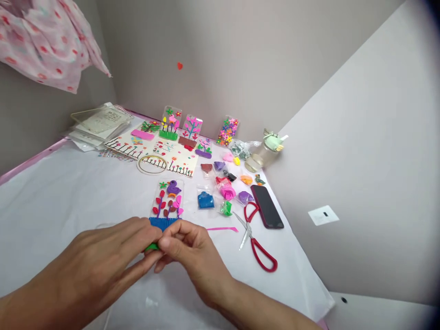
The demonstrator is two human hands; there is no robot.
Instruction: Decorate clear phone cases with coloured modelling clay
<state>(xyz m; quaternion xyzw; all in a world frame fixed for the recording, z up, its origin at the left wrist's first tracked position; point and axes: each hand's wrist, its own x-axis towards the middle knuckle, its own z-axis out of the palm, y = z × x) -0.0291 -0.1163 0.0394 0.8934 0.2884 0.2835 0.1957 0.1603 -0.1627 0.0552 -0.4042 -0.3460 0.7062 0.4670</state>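
Observation:
A bit of green modelling clay (pixel 152 246) shows between the fingers of my left hand (pixel 103 256), which is closed on it. My right hand (pixel 192 256) is closed as well, its thumb and fingertips pinched at the right end of the same clay. The fingertips hide most of the piece. Just beyond my hands lies a clear panel (pixel 182 188) decorated with a purple clay bird (pixel 173 188), red and pink clay flowers and a blue clay strip (pixel 161 223). My hands overlap the lower edge of that strip.
Red-handled scissors (pixel 249 225) lie open at the right, beside a dark phone (pixel 267 206). A pink clay tool (pixel 222 228), bagged blue clay (pixel 206 200) and several other clay lumps sit nearby. Behind are decorated panels (pixel 171 123), a drawn sheet (pixel 165 153) and a jar (pixel 270 151).

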